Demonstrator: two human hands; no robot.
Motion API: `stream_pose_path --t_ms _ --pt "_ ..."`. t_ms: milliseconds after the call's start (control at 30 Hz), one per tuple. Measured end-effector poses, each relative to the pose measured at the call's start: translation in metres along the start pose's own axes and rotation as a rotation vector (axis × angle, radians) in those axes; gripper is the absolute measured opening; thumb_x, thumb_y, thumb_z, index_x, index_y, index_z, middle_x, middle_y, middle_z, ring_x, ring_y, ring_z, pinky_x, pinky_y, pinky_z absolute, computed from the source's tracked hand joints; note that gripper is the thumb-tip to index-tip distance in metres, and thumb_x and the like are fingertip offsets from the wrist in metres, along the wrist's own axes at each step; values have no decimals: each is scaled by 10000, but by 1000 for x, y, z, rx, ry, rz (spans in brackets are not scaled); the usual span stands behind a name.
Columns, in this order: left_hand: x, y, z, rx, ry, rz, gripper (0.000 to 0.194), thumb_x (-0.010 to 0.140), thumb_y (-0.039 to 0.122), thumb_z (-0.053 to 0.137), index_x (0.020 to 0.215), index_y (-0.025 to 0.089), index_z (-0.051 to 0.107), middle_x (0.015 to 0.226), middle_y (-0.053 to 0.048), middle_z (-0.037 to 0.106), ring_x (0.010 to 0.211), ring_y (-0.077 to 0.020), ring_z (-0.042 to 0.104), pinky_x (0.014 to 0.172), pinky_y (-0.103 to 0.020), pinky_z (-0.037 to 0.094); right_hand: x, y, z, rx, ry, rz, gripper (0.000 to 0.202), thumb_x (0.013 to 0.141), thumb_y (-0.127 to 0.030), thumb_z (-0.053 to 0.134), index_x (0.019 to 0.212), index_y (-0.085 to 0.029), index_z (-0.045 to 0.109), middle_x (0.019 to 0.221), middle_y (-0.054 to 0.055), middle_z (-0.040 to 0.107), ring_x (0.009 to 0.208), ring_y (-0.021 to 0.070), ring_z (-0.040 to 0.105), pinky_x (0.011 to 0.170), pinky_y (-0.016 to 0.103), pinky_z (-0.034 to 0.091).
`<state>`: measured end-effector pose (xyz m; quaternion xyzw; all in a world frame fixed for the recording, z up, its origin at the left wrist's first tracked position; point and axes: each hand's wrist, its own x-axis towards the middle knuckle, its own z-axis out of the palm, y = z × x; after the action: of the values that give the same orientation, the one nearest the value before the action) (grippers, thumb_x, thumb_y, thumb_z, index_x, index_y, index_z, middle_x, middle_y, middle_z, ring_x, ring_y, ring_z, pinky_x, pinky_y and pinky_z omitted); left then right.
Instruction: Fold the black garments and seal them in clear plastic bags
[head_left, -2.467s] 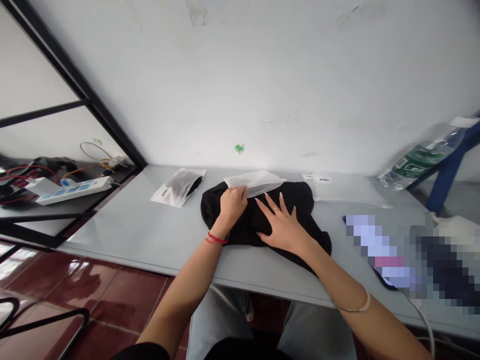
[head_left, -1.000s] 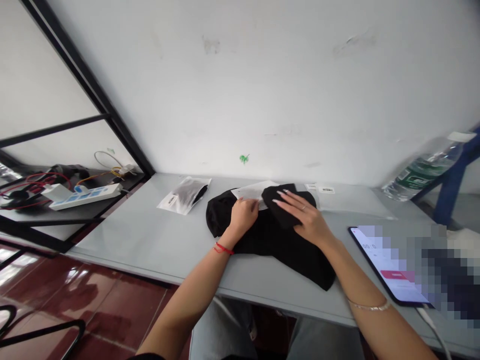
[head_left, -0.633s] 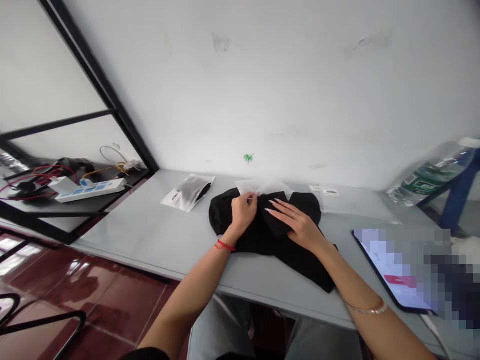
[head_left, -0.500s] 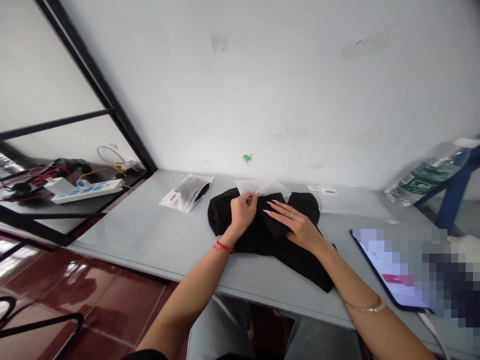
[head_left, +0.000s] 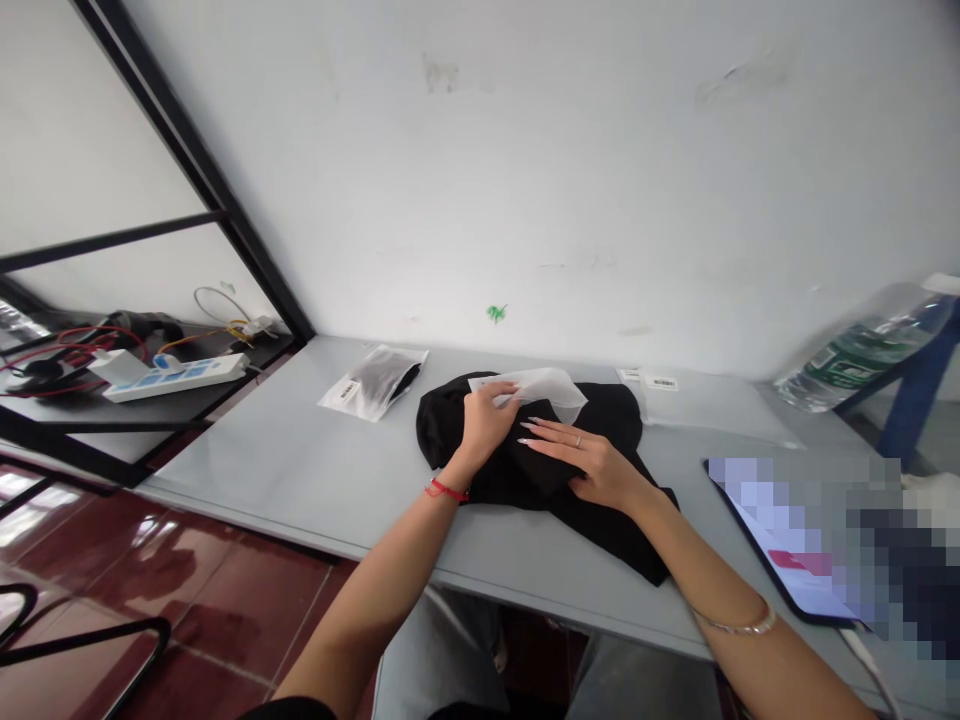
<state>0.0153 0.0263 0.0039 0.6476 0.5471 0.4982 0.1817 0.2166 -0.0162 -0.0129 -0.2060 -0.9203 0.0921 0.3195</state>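
Note:
A frosted plastic bag [head_left: 559,388] lies at the far side of a heap of black cloth [head_left: 611,535] on the table. My left hand [head_left: 489,418] is closed on the bag's left edge, its fingers pinching the plastic. Below the bag's mouth is a folded black cloth piece [head_left: 536,462]. My right hand [head_left: 604,465] grips this piece from the right, its fingers stretched over the top and the thumb out of sight. The far end of the folded piece reaches the bag's mouth; how much is inside cannot be made out.
Left on the grey table [head_left: 285,450] lies a filled frosted bag [head_left: 371,385] with a barcode label. Another frosted bag [head_left: 716,408] lies flat behind on the right. A tablet [head_left: 780,560] and a water bottle [head_left: 855,345] are at the right. A power strip [head_left: 180,378] sits on the left shelf.
The bag's mouth has come down toward me over the folded cloth and gapes wider. My left hand has shifted its fingers along the plastic; my right hand has moved slightly toward me.

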Motion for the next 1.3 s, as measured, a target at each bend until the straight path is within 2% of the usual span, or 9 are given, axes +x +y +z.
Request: stream_pose_path --t_ms 200,400,533,667,833,1000,1167,1300 --pt "-1 2 -1 32 7 -21 94 738 166 734 829 185 747 926 -39 764 957 -210 709 930 -325 532 1 -3 3 58 -16 11 870 576 22 404 1398 -249 486 1415 23 535 1350 217 440 1069 451 463" --pt "0 -3 -2 120 7 138 59 754 171 738 807 195 747 994 -58 751 968 -204 698 940 -338 525 2 -3 6 -85 48 41 834 630 16 393 1427 -222 449 1432 42 517 1363 222 424 1087 457 447" --pt "2 -5 -3 203 34 237 82 796 151 695 847 183 749 986 -72 749 960 -206 690 945 -364 518 1 3 4 -208 140 155 797 693 30 377 1448 -221 419 1434 50 516 1368 225 419 1104 465 430" --pt "1 -3 -2 244 -18 305 139 846 132 635 882 204 749 1009 -55 747 991 -213 681 997 -418 485 -3 10 4 -306 191 304 755 754 29 381 1465 -226 389 1436 60 513 1372 228 412 1114 467 417" --pt "-14 3 9 87 -78 407 157 885 156 599 938 199 741 1032 -71 745 967 -190 704 1044 -410 471 -3 12 10 -368 120 359 672 777 10 408 1425 -167 429 1417 114 514 1368 255 411 1109 476 418" --pt "-26 5 18 -77 -89 587 183 920 163 554 993 189 720 1071 -75 739 985 -180 708 1052 -434 480 2 12 17 -374 49 332 597 750 3 434 1333 -115 486 1309 164 555 1304 297 461 1062 488 461" --pt "-27 9 19 -172 -66 674 181 922 176 563 1017 194 715 1082 -80 735 998 -190 707 1037 -445 499 0 15 21 -406 115 419 568 762 -31 446 1320 -134 475 1261 184 564 1219 345 511 956 532 520" --pt "-27 11 18 -143 -25 683 171 913 173 580 1014 191 716 1074 -89 736 998 -199 707 1045 -455 490 0 12 21 -414 233 548 606 809 -71 436 1406 -166 384 1247 177 576 1174 348 546 943 552 514"
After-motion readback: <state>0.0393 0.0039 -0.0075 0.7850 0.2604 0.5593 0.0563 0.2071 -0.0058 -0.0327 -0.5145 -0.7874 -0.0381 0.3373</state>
